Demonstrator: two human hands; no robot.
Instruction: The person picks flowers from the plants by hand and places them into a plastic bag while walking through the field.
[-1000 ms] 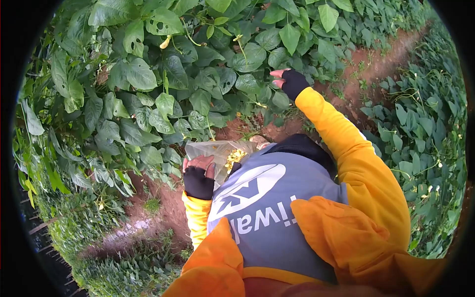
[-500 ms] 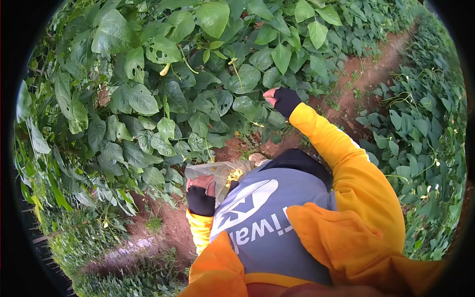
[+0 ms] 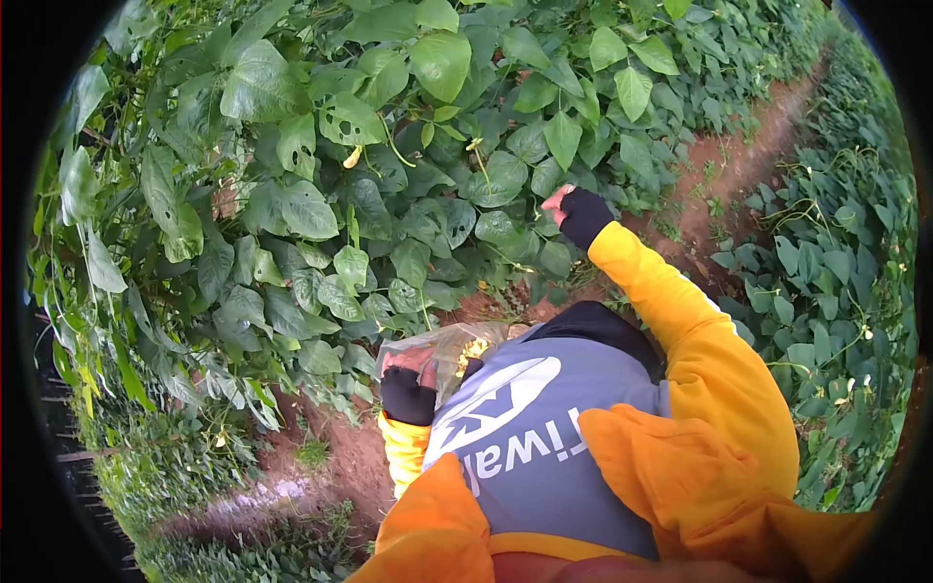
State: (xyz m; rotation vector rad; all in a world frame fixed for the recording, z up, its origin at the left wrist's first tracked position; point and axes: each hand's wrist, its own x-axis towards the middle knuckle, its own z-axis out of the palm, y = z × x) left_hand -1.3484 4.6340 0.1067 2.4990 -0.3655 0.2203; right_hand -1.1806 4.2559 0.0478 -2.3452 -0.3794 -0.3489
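My left hand (image 3: 408, 386), in a black fingerless glove, is closed on the edge of a clear plastic bag (image 3: 439, 352) in front of my waist. Yellow flowers (image 3: 473, 352) lie inside the bag. Farther up and to the right, my right hand (image 3: 575, 210), in a matching glove, reaches to the leaves with its fingers pressed together. Whatever they may hold is too small to make out. A yellow blossom (image 3: 353, 156) hangs among the green leaves (image 3: 442, 66) at the upper left.
Dense leafy plants (image 3: 311, 209) fill the area ahead. Another green row (image 3: 826, 253) runs along the right. Reddish soil (image 3: 724, 170) shows between the rows and again at the lower left (image 3: 335, 452).
The view has shifted, so the plants and my hands appear slightly lower and farther right. My right hand remains by the leaves, and my left hand still holds the bag.
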